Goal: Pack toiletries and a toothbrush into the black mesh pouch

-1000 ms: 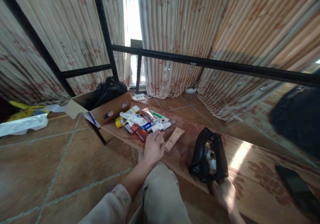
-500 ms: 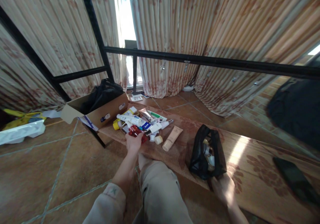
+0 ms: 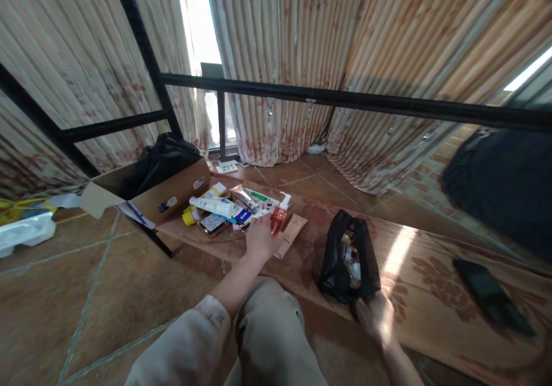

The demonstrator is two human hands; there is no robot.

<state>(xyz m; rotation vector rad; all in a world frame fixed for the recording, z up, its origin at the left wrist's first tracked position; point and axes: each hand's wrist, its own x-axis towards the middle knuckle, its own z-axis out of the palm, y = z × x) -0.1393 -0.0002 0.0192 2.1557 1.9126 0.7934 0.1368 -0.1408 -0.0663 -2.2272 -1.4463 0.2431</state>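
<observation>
My left hand is closed around a translucent red pump bottle with a white pump head, above a beige squeeze tube. Beside that hand lies a pile of toiletries: a white tube, a rose-gold tube and a glittery dark-edged case. My right hand grips the near end of a black mesh pouch; its thumb and fingertips are partly hidden. Through the pouch's open top, several small bottles and jars show.
A cardboard box with a black plastic bag stands at the bench's left end. On the right lies a dark phone. A black metal rail runs behind the cloth-covered bench, before striped curtains.
My left hand has lifted the red bottle from the pile and carried it right, over the beige tube. The glittery case is uncovered. My right hand stays at the pouch; the view has shifted slightly.
</observation>
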